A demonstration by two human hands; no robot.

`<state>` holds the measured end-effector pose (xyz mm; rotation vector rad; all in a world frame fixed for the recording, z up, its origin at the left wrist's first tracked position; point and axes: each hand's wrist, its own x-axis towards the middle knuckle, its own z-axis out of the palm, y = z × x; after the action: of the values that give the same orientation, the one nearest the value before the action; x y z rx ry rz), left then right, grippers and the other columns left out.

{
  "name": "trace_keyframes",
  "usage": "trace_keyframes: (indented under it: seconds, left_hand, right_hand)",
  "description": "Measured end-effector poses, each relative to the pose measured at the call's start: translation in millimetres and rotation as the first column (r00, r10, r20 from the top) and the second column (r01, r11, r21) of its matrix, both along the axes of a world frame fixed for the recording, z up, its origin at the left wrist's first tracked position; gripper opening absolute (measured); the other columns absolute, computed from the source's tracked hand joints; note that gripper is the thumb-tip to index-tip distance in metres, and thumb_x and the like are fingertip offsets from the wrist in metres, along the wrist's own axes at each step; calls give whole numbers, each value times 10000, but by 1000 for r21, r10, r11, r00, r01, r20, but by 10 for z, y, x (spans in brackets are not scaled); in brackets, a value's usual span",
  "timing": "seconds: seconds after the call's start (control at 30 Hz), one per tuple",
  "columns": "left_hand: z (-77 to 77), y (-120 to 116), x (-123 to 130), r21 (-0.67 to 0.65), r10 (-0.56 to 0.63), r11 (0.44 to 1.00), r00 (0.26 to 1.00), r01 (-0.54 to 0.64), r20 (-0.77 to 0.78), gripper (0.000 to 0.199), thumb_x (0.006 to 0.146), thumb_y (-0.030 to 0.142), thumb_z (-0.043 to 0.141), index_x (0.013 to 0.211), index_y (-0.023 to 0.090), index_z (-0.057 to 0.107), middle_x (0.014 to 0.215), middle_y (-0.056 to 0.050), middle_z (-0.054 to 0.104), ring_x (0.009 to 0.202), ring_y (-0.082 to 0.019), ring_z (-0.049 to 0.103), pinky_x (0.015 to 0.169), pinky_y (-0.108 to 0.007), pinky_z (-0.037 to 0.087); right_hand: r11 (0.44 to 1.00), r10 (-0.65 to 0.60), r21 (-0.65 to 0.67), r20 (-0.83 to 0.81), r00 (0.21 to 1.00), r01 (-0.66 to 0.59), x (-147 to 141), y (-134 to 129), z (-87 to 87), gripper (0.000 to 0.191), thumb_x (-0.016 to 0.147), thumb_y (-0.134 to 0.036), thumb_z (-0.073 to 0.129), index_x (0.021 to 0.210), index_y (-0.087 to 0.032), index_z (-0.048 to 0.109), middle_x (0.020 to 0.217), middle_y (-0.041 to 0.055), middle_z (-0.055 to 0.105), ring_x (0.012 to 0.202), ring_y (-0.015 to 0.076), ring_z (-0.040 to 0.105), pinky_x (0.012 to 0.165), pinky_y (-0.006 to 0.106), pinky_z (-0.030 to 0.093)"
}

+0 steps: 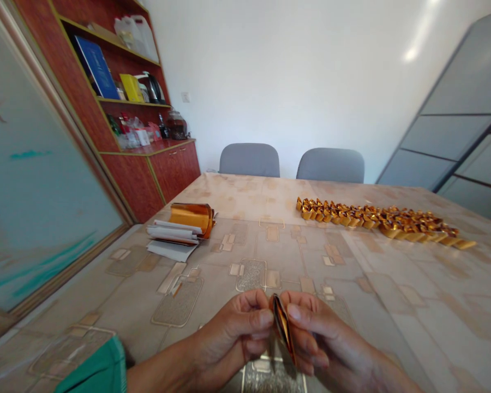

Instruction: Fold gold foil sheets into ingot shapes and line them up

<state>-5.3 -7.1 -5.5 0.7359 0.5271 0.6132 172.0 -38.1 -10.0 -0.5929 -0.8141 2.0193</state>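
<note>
A small folded piece of gold foil paper (285, 331) is held upright between both hands, low in the middle of the head view. My left hand (245, 325) pinches its left side near the top with thumb and fingers. On the other side, my right hand (313, 327) grips it between thumb and fingers. The folded piece shows a narrow gap along its edge. Gold and white paper sheets (192, 218) lie in a curled stack at the left of the table. Rows of folded gold pieces (352, 214) stand together at the right.
The table (213, 284) has a patterned cover. Two grey chairs (249, 159) stand at its far edge. A red-brown cabinet (175, 166) with shelves of containers is at the back left. A glass panel (36, 180) borders the left side, and grey panels (454, 98) rise at the right.
</note>
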Motion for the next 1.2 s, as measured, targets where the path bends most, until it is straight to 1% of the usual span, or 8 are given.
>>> trace_keyframes:
  seconds: [0.13,0.27,0.4,0.57,0.7,0.8,0.93,1.2]
  left_hand:
    - [-11,22,-8,-166,-39,984,986,66,165,291,680,246,862,718,123,601,572,64,364,484,-21,254,430,-131,170]
    - [-11,30,-11,-239,-11,969,977,63,212,256,690,169,849,816,130,629,606,56,431,478,-9,320,429,-117,213]
    - [-1,29,-12,-293,62,956,972,7,226,315,702,99,814,949,181,637,650,54,500,492,-14,410,462,-118,282]
    - [-30,10,4,-208,115,975,978,-78,176,335,677,155,823,926,187,601,678,46,538,504,-41,463,477,-156,330]
    - [-46,-25,32,-58,88,995,992,-84,89,396,664,302,855,883,183,547,654,40,539,481,-51,447,440,-166,286]
    - [-35,-39,55,13,122,992,993,-122,-5,423,652,335,858,836,179,511,642,47,541,438,-32,393,414,-168,249]
    - [-28,-31,70,23,146,989,984,-145,-98,394,674,331,824,824,183,492,606,52,541,417,-33,378,403,-167,241]
    - [-65,-22,67,43,170,985,981,-167,-92,345,738,371,764,821,188,483,559,56,520,416,-47,405,418,-169,313]
  right_hand:
    - [1000,-12,-7,-5,1000,12,-17,2,-3,244,893,-367,684,872,-125,669,414,-104,426,328,33,241,394,154,355]
    - [1000,7,-4,-20,1000,-7,-31,17,-15,210,911,-339,657,890,-130,668,433,-101,423,346,44,247,413,160,369]
    - [1000,-5,-24,-60,998,4,-13,29,-39,173,926,-292,627,872,-130,655,474,-100,396,383,52,244,435,168,378]
    - [999,-6,-54,-74,997,2,-8,22,-52,172,926,-283,618,831,-140,635,486,-102,375,393,55,224,434,174,365]
    - [999,-16,-51,-50,999,14,-37,21,-48,223,909,-310,632,755,-150,619,467,-92,386,400,65,280,455,189,386]
    - [999,-22,-40,-21,1000,21,-55,21,-48,217,913,-322,626,784,-148,641,455,-96,381,390,63,270,458,192,391]
    - [998,-26,-56,-9,1000,25,-58,16,-65,200,912,-320,628,818,-148,663,472,-87,412,394,62,271,458,192,396]
    - [998,-23,-65,-24,999,22,-39,31,-76,196,915,-309,630,837,-135,677,461,-92,412,378,50,242,443,182,381]
